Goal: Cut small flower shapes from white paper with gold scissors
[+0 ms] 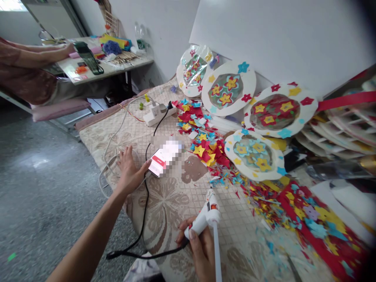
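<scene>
My right hand point(199, 246) is closed around a white hot glue gun point(207, 215) with a glue stick jutting out of its back, low over the patterned cloth point(170, 203). A black cord point(143, 219) trails from the gun toward a white power strip point(158, 113). My left hand point(131, 170) rests flat on the cloth with fingers spread, its thumb touching the corner of a lit phone point(164, 156). Several round paper discs decorated with foam flowers lean against the wall, one disc point(255, 154) lying flat nearest the phone.
Loose red, yellow and blue foam flower cut-outs point(205, 149) litter the cloth, thicker at the right point(308, 219). Stacked paper plates point(337, 133) sit far right. Another person's arm point(32, 55) reaches over a cluttered table point(100, 64) at the back left. Grey floor point(44, 188) lies left.
</scene>
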Motion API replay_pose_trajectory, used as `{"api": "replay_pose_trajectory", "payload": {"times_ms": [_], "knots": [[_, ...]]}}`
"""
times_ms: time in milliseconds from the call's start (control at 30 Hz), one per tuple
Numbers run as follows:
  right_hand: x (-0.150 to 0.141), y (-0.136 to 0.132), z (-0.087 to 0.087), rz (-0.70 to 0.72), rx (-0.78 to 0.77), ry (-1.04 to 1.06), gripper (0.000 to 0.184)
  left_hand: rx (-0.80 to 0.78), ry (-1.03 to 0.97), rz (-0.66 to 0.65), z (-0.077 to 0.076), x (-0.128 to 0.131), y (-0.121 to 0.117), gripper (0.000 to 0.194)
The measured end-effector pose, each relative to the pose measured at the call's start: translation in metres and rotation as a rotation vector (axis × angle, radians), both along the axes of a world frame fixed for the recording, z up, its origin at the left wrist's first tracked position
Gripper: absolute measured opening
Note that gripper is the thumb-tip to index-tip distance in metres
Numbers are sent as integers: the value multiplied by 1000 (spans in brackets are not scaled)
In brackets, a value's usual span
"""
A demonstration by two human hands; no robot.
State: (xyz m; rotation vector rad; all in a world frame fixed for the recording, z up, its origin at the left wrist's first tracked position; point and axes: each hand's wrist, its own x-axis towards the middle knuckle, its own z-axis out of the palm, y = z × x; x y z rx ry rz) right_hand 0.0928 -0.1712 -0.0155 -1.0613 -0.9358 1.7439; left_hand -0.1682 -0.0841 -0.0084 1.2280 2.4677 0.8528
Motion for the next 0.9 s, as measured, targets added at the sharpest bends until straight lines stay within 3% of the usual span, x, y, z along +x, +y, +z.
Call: {"api": "replay_pose_trajectory", "payload": {"times_ms": [267, 433, 600, 900], "knots": [[-1, -1, -2, -25, -17, 37, 22, 156, 3, -20, -1, -3, -7, 73], [0, -1, -4, 0, -31, 33, 22, 214, 115, -294, 11, -9, -13, 37], [3, 0, -6, 31, -22, -8, 26, 64, 210, -491, 12, -26, -9, 36], [4, -2, -2, 36, -4, -88, 29, -1, 352, -737, 16, -54, 0, 44]]}}
